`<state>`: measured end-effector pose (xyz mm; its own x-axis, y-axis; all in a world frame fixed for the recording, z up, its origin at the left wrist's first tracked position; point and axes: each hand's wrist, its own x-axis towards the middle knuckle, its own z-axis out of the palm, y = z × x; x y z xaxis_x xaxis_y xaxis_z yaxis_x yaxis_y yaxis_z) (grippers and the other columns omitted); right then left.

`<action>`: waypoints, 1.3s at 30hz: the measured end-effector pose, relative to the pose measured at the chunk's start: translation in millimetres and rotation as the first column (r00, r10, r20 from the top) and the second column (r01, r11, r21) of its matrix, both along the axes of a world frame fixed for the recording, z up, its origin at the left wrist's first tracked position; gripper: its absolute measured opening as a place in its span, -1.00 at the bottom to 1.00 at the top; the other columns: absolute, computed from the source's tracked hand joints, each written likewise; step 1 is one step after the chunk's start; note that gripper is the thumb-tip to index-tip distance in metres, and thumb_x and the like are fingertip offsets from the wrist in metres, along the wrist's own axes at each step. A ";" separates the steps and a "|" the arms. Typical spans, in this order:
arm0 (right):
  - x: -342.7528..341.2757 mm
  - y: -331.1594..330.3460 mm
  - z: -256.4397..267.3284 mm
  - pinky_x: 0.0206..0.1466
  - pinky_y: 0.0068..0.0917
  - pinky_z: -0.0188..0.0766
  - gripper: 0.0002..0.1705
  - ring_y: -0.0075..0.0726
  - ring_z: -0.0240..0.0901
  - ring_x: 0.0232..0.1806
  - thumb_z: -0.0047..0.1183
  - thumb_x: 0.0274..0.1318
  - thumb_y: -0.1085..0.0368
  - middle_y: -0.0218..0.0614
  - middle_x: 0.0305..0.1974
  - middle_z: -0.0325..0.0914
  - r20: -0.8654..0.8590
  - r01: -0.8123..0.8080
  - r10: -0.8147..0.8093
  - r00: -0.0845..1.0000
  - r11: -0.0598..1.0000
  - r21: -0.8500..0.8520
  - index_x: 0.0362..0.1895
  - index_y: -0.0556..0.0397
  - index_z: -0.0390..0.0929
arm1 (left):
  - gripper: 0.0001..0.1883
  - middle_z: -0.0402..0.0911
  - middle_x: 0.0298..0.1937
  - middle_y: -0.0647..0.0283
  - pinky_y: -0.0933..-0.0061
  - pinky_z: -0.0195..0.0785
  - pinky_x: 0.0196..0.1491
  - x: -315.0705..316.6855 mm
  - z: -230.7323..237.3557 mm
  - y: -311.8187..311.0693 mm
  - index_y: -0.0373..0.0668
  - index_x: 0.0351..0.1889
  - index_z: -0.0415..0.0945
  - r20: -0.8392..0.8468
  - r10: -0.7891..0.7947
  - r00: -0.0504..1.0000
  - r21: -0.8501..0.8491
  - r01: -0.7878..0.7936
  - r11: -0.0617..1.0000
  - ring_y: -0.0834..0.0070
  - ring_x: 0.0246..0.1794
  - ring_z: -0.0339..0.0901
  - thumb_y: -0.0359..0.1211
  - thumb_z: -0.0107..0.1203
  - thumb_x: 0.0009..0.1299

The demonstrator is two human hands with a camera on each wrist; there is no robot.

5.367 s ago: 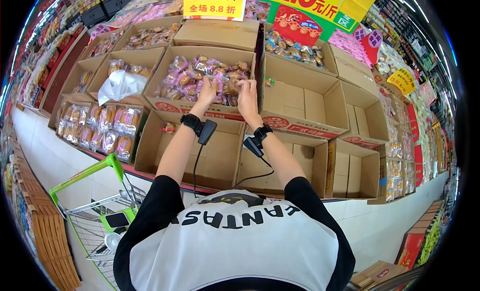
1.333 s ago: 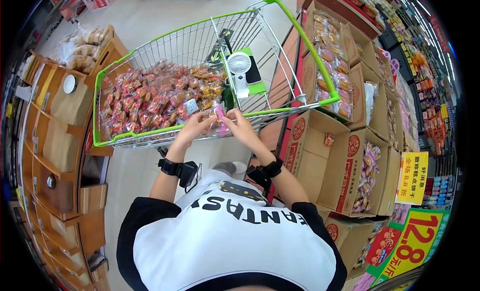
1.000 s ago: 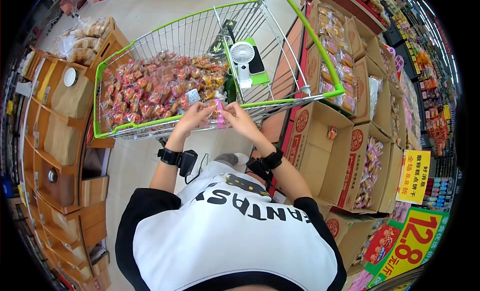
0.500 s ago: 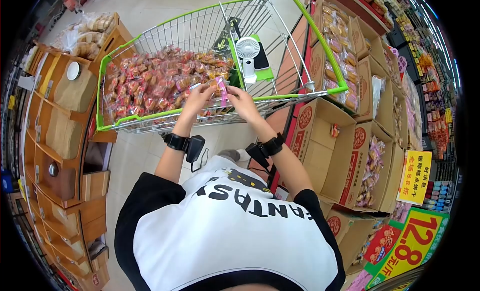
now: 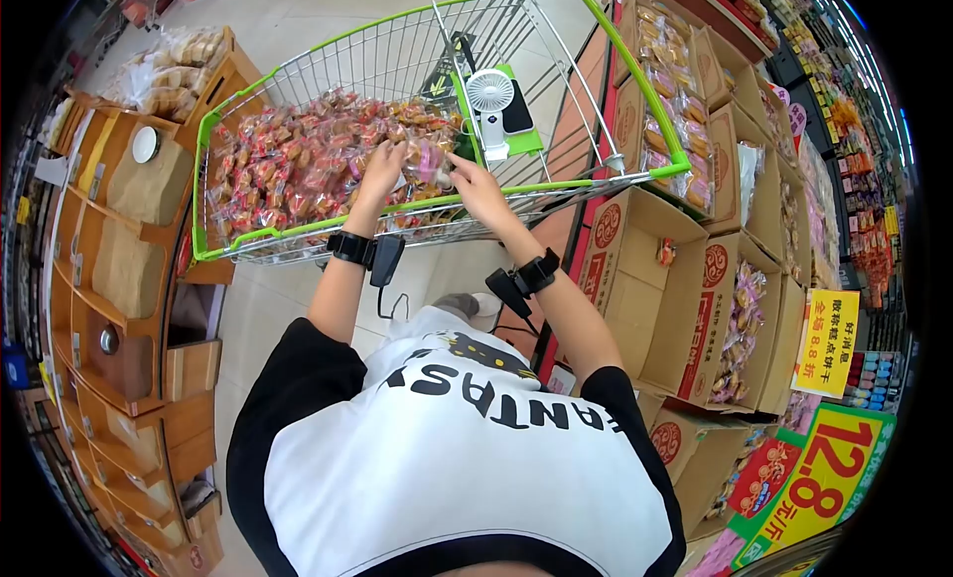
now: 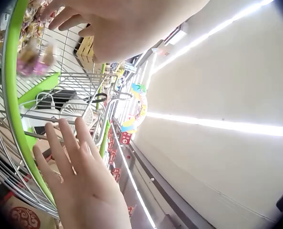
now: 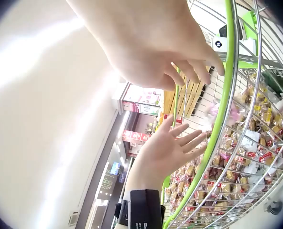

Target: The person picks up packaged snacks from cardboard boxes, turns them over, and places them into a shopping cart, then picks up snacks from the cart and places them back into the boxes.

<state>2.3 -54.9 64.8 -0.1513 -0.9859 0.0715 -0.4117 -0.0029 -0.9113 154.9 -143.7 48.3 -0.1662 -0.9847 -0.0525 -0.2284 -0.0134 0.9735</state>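
Note:
My left hand [image 5: 380,175] is over the near side of the shopping cart [image 5: 556,189], fingers extended and holding nothing. Facing it, my right hand [image 5: 480,192] has its fingers spread and is also free of any object. In the gap between them, blurred pink-and-clear wrapped pastries [image 5: 429,162] hang in the air over the cart's load. The left wrist view shows the same blurred wrapped pastries [image 6: 35,62] apart from both hands. Beneath lies a heap of individually wrapped pastries [image 5: 288,170], mostly in red-printed wrappers, filling the basket's left part.
A white handheld fan [image 5: 491,105] and a dark phone-like device lie on the cart's green seat flap. Cardboard boxes [image 5: 645,299] line the right, one with pink-wrapped pastries [image 5: 740,334]. Wooden shelving [image 5: 129,279] stands left. Yellow price signs [image 5: 827,344] hang at right.
The hands went from the pastry box to the cart with pink-wrapped pastries, then moved farther over the basket. Now they have parted and let go of the pastries.

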 end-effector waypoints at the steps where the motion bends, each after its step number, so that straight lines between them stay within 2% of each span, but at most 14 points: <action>1: -2.6 6.1 -1.0 -0.12 -0.56 0.24 -0.59 -0.43 0.35 -0.19 -0.19 0.04 0.32 -0.15 -0.17 0.44 -0.023 -0.001 0.000 1.000 0.999 -0.038 0.03 0.13 0.28 | -0.58 0.49 -0.35 0.19 0.59 0.24 -0.35 1.6 -4.7 -3.2 -0.38 -0.11 0.34 0.113 0.039 0.993 -0.106 -0.027 0.994 0.55 -0.41 0.40 -0.19 -0.07 0.25; 2: -5.8 12.7 -2.0 -0.11 -0.56 0.24 -0.61 -0.41 0.35 -0.16 -0.20 0.04 0.32 -0.14 -0.17 0.44 -0.046 0.000 -0.003 0.999 0.997 -0.075 0.01 0.12 0.31 | -0.58 0.49 -0.35 0.19 0.59 0.24 -0.35 6.4 -9.5 -5.6 -0.38 -0.11 0.34 0.112 0.033 0.993 -0.107 -0.021 0.994 0.55 -0.41 0.40 -0.19 -0.07 0.25; 4: -14.1 28.0 10.7 -0.09 -0.56 0.24 -0.63 -0.40 0.36 -0.13 -0.22 0.05 0.34 -0.15 -0.16 0.44 -0.009 -0.035 0.035 0.999 0.998 -0.043 -0.02 0.14 0.33 | -0.66 0.50 -0.34 0.19 0.60 0.25 -0.35 16.8 -3.1 2.9 -0.33 -0.18 0.40 0.075 -0.137 0.988 0.140 0.126 0.982 0.51 -0.38 0.44 -0.24 -0.07 0.23; 6: -21.7 42.5 17.8 -0.08 -0.59 0.24 -0.67 -0.42 0.37 -0.13 -0.27 0.06 0.41 -0.20 -0.16 0.45 0.116 -0.082 0.082 0.990 0.997 -0.003 -0.06 0.20 0.36 | -0.70 0.50 -0.34 0.21 0.59 0.25 -0.35 19.4 -0.1 6.9 -0.32 -0.21 0.42 0.064 -0.140 0.988 0.167 0.128 0.978 0.52 -0.38 0.45 -0.27 -0.08 0.22; 11: -44.6 77.9 30.9 -0.11 -0.54 0.28 -0.69 -0.37 0.41 -0.18 -0.26 0.05 0.43 -0.19 -0.22 0.47 0.262 -0.041 0.026 0.965 0.998 0.051 -0.09 0.19 0.38 | -0.76 0.50 -0.38 0.24 0.59 0.24 -0.38 19.0 19.7 19.6 -0.29 -0.26 0.45 0.042 -0.130 0.991 0.190 0.119 0.974 0.54 -0.41 0.45 -0.34 -0.12 0.22; 14: -59.5 96.6 38.6 -0.10 -0.56 0.28 -0.69 -0.41 0.40 -0.19 -0.29 0.06 0.45 -0.21 -0.23 0.47 0.326 0.018 -0.032 0.945 0.999 0.045 -0.09 0.21 0.37 | -0.81 0.50 -0.41 0.28 0.65 0.23 -0.36 6.9 34.4 21.3 -0.28 -0.30 0.46 -0.037 -0.114 0.993 -0.064 0.112 0.992 0.61 -0.40 0.42 -0.43 -0.16 0.23; 15: -63.4 102.3 42.8 -0.09 -0.56 0.28 -0.69 -0.41 0.40 -0.19 -0.31 0.07 0.45 -0.22 -0.23 0.46 0.346 0.048 -0.061 0.936 0.998 0.047 -0.09 0.22 0.37 | -0.81 0.50 -0.41 0.28 0.65 0.23 -0.36 0.6 43.2 22.8 -0.28 -0.30 0.46 -0.036 -0.124 0.992 -0.063 0.122 0.991 0.61 -0.40 0.42 -0.43 -0.16 0.23; 17: -68.3 113.7 57.2 -0.07 -0.55 0.27 -0.69 -0.40 0.39 -0.18 -0.31 0.08 0.43 -0.22 -0.22 0.45 0.393 0.082 -0.089 0.915 0.996 0.036 -0.10 0.24 0.36 | -0.83 0.49 -0.42 0.28 0.66 0.24 -0.33 -12.6 57.1 26.4 -0.31 -0.32 0.44 -0.184 -0.185 0.965 -0.126 0.164 0.978 0.63 -0.40 0.40 -0.46 -0.16 0.23; 23: -85.5 145.1 70.2 -0.04 -0.56 0.23 -0.71 -0.41 0.37 -0.17 -0.28 0.10 0.40 -0.21 -0.22 0.44 0.396 0.268 -0.250 0.884 0.963 0.009 -0.11 0.24 0.37 | -0.85 0.48 -0.42 0.28 0.64 0.27 -0.27 -56.9 80.0 45.9 -0.32 -0.32 0.41 -0.282 -0.332 0.900 -0.163 0.296 0.941 0.63 -0.39 0.40 -0.50 -0.19 0.26; 26: -87.9 159.5 74.0 -0.03 -0.56 0.22 -0.72 -0.41 0.37 -0.17 -0.27 0.10 0.39 -0.22 -0.23 0.45 0.388 0.335 -0.319 0.865 0.942 0.027 -0.12 0.23 0.37 | -0.85 0.48 -0.42 0.29 0.64 0.27 -0.27 -81.7 82.2 65.8 -0.33 -0.33 0.40 -0.352 -0.461 0.815 -0.170 0.429 0.887 0.63 -0.39 0.40 -0.49 -0.19 0.26; 29: -88.7 171.4 77.3 -0.04 -0.56 0.23 -0.72 -0.41 0.37 -0.17 -0.25 0.10 0.38 -0.22 -0.24 0.45 0.381 0.403 -0.389 0.838 0.914 0.047 -0.13 0.23 0.37 | -0.84 0.48 -0.40 0.27 0.61 0.28 -0.19 -107.3 79.5 91.8 -0.32 -0.29 0.40 -0.301 -0.663 0.685 -0.088 0.673 0.735 0.59 -0.34 0.42 -0.50 -0.19 0.24; 30: -89.5 175.1 78.3 -0.04 -0.56 0.23 -0.72 -0.41 0.37 -0.18 -0.24 0.10 0.37 -0.22 -0.24 0.45 0.378 0.423 -0.412 0.829 0.904 0.059 -0.13 0.23 0.37 | -0.84 0.48 -0.40 0.27 0.61 0.28 -0.19 -116.6 77.7 100.7 -0.32 -0.29 0.40 -0.303 -0.678 0.669 -0.090 0.688 0.720 0.59 -0.34 0.42 -0.50 -0.19 0.24; 32: -92.9 183.4 75.7 -0.05 -0.56 0.24 -0.72 -0.42 0.38 -0.18 -0.23 0.10 0.37 -0.22 -0.24 0.45 0.396 0.466 -0.448 0.802 0.883 0.056 -0.13 0.23 0.37 | -0.84 0.48 -0.38 0.26 0.58 0.29 -0.17 -134.4 75.0 118.7 -0.33 -0.27 0.39 -0.296 -0.797 0.526 -0.051 0.825 0.563 0.58 -0.31 0.42 -0.49 -0.19 0.25; 39: -105.4 221.1 76.3 -0.09 -0.58 0.27 -0.73 -0.45 0.39 -0.19 -0.19 0.09 0.36 -0.22 -0.25 0.47 0.380 0.654 -0.614 0.692 0.756 0.029 -0.15 0.24 0.39 | -0.83 0.48 -0.33 0.23 0.57 0.29 -0.16 -179.6 74.6 155.0 -0.33 -0.25 0.37 -0.226 -0.953 0.204 -0.063 0.973 0.223 0.56 -0.27 0.43 -0.48 -0.19 0.27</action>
